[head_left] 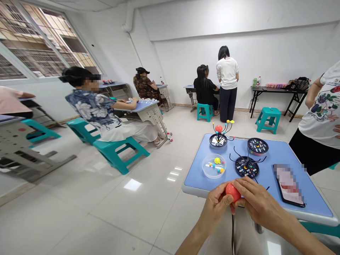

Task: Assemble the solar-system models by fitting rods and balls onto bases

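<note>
A glossy red ball (pixel 233 192) is gripped between my left hand (pixel 216 202) and my right hand (pixel 253 198), just off the near edge of the blue table (pixel 196 177). Both hands have their fingers curled round it. Beyond them stands a black round base with bent dark arms (pixel 246 167). Left of it lies a clear round dish (pixel 204 170) with small yellow, orange, blue and red beads. Farther back is a model with a red ball and coloured beads on curved arms (pixel 218 140), next to a black round box with planet pictures (pixel 258 146).
A phone (pixel 289 187) lies at the table's right. A person in a printed white shirt (pixel 326 102) stands close on the right. Other people sit at desks on teal stools (pixel 119 152) to the left and at the back. A black side table (pixel 278 89) stands by the wall.
</note>
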Available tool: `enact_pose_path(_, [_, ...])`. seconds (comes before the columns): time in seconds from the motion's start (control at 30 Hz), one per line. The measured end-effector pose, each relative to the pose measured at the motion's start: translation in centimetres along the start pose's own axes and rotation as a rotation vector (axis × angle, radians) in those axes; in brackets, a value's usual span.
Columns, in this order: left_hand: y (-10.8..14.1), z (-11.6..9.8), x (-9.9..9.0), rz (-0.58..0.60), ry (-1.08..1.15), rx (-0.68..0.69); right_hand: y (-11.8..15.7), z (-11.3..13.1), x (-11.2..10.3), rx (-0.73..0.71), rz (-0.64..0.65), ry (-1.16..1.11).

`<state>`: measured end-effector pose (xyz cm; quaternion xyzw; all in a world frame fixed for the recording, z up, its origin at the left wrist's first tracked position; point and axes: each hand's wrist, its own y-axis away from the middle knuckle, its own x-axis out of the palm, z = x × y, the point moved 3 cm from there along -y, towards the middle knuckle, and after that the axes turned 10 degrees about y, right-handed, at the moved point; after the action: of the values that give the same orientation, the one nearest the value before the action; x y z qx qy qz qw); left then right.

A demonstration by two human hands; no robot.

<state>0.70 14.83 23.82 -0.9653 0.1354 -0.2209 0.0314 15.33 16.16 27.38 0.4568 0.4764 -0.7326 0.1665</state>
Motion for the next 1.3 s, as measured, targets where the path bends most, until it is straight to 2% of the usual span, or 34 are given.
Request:
enact_pose_path(0.1, [0.2,0.4,-0.2,-0.041,-0.113,0.067,0.5,-0.1,0.5,0.03,-0.019,0.035])
enact_pose_path(0.23, [0.6,0.9,-0.4,-0.047,-0.252,0.143,0.7,-0.1,0.3,0.046,-0.071,-0.026])
enact_pose_path(0.37, [0.6,1.4,-0.6,-0.018,-0.334,0.207,0.6,-0.4,-0.2,0.117,-0.041,-0.128])
enact_pose_path(0.47, [0.4,1.5,-0.6,-0.042,-0.373,0.226,0.5,-0.6,-0.6,0.176,-0.027,-0.171])
enact_pose_path(0.57, [0.0,1.5,-0.4,-0.068,-0.259,0.146,0.4,-0.7,-0.9,0.184,-0.031,-0.199])
enact_pose_path(0.77, [-0.5,2.2,0.9,-0.012,0.142,-0.062,0.5,-1.2,-0.8,0.137,0.014,-0.104])
enact_pose_path(0.9, [-0.3,2.5,1.0,-0.024,0.106,-0.057,0.8,-1.3,-0.4,0.139,0.023,-0.119])
enact_pose_path(1.03, [-0.2,2.7,0.2,-0.044,-0.037,0.031,0.7,-0.9,-0.2,0.255,0.018,-0.38])
enact_pose_path(1.1, [-0.3,3.1,-0.2,-0.03,0.008,0.031,0.6,-0.7,-0.1,0.359,0.032,-0.49])
enact_pose_path(1.2, [-0.8,3.7,-0.2,0.017,0.213,-0.048,0.6,-0.6,-0.1,0.445,0.009,-0.437])
enact_pose_path(1.3, [-1.2,4.2,0.0,0.004,0.364,-0.102,0.6,-0.8,-0.3,0.474,0.021,-0.352])
